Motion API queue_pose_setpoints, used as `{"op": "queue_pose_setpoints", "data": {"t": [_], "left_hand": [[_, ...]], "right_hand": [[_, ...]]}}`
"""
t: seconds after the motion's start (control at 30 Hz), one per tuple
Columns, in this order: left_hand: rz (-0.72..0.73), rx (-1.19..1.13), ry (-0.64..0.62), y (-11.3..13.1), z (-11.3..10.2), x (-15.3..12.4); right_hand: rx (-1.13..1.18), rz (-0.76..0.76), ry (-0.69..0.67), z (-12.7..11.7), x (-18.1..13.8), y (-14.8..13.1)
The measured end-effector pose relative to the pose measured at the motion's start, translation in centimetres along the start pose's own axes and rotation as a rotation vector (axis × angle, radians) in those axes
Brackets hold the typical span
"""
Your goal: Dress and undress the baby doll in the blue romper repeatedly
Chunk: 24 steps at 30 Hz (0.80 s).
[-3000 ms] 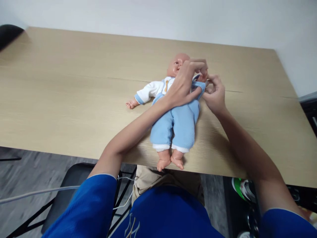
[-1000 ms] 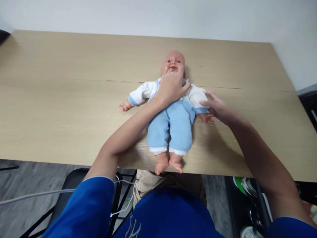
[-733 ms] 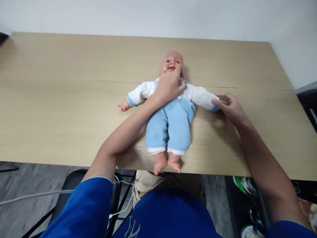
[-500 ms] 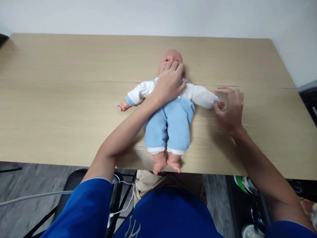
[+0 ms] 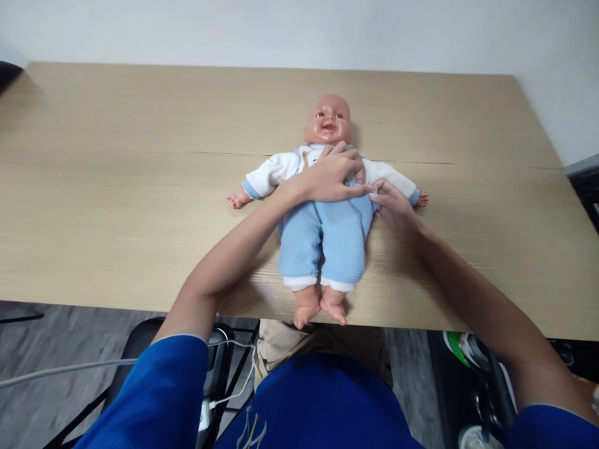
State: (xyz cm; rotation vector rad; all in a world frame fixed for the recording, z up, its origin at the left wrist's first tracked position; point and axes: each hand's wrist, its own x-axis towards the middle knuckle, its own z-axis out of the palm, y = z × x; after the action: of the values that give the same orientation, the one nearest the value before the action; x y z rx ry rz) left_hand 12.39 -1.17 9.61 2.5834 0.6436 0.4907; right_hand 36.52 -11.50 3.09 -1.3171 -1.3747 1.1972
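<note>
The table [image 5: 116, 187] is long and made of light wood. A thin line runs across it, maybe where two boards meet. A baby doll [image 5: 327, 243] lies on its back, feet right at the front edge.

One camera only, worn on my head, looks forward and down from close above. My left hand [image 5: 334, 178] and right hand [image 5: 392, 204] meet near the middle of the view. Beyond them the light wooden table [image 5: 140, 125] runs to the white wall [image 5: 281, 25], and nearer than them my blue sleeves [image 5: 159, 393] enter.
</note>
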Motion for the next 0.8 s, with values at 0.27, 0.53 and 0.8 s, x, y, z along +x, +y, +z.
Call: {"op": "queue_pose_setpoints", "data": {"t": [0.27, 0.53, 0.8], "left_hand": [[-0.002, -0.186, -0.073, 0.1, -1.5, -0.2], [0.002, -0.207, 0.038, -0.4, 0.1, 0.1], [0.024, -0.016, 0.121, 0.4, 0.4, 0.5]], "right_hand": [[0.070, -0.062, 0.036, -0.7, -1.7, -0.9], [-0.219, -0.146, 0.200, -0.1, -1.9, -0.8], [-0.827, -0.290, 0.281, -7.7, -2.5, -0.5]]}}
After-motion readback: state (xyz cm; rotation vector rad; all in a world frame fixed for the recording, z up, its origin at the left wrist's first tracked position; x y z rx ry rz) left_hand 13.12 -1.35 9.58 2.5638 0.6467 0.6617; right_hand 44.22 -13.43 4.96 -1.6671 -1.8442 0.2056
